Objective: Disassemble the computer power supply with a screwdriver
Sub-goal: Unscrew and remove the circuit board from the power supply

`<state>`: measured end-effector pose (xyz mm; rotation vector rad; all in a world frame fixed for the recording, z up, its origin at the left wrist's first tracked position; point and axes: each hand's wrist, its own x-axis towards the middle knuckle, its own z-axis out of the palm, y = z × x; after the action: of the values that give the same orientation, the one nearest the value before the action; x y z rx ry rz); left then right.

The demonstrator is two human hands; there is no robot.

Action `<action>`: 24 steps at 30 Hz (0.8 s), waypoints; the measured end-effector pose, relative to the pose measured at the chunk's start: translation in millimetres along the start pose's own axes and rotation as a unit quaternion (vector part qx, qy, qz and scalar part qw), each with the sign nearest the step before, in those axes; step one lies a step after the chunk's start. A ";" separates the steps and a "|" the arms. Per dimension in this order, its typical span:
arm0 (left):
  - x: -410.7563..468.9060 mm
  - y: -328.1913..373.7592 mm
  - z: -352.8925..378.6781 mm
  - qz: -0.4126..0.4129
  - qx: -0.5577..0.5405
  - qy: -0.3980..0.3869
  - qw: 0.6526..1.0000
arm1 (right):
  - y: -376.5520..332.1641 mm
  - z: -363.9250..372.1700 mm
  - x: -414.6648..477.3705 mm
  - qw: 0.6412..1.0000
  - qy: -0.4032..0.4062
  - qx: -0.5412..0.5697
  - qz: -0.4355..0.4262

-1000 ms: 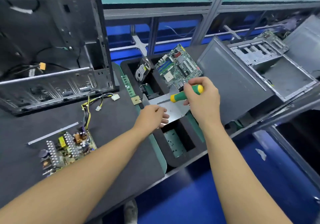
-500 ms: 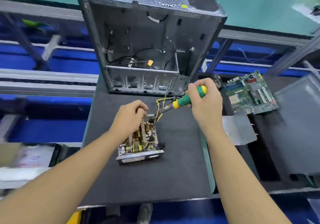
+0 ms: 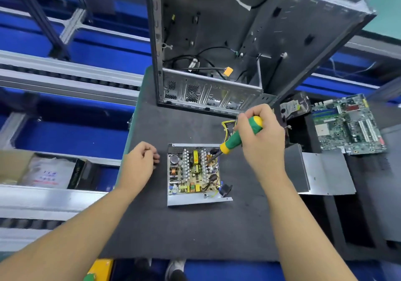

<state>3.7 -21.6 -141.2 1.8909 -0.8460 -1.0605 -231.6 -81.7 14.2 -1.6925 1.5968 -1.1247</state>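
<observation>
Over at the left edge of the frame, a white bag (image 3: 45,175) lies in a brown box, lower than the counter (image 3: 195,233). Next comes the left hand (image 3: 141,163). It lies on the dark counter, just beside the left side of the power supply (image 3: 195,201). Its fingers (image 3: 155,155) are loosely curled and hold nothing.

The power supply sits flat in the middle of the frame with its lid off. The little parts on its board show: silver fins, a yellow block and copper coils. A black plug part hangs at its lower right corner. Behind it, in the upper middle, stands a big open computer case (image 3: 249,41) with black wires inside.

The screwdriver (image 3: 240,137) has a green and yellow handle. It is tilted, and its thin metal tip points down into the upper right corner of the power supply. I cannot tell if the tip sits in a screw. The right hand (image 3: 262,141) is clenched tight round the handle. Yellow wires (image 3: 226,126) peek out just left of that hand.

Further right, a bent grey metal cover (image 3: 325,172) lies flat. A green board (image 3: 347,124) full of chips lies near the right edge.
</observation>
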 end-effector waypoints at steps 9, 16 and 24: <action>-33.0 -33.9 0.2 0.220 0.167 -0.100 0.956 | -17.5 45.7 -1.9 0.996 -0.073 0.011 -0.059; -29.8 -41.9 -2.8 0.282 0.237 -0.122 0.921 | -19.5 73.7 -8.5 0.977 -0.173 -0.046 -0.114; -28.7 -44.7 1.5 0.287 0.255 -0.098 0.918 | -12.0 96.1 -14.8 0.952 -0.250 -0.115 -0.132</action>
<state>-2.4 22.4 -170.3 1.7579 -1.8027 -0.7014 -142.5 -80.0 -26.6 -2.1793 1.2374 -0.5595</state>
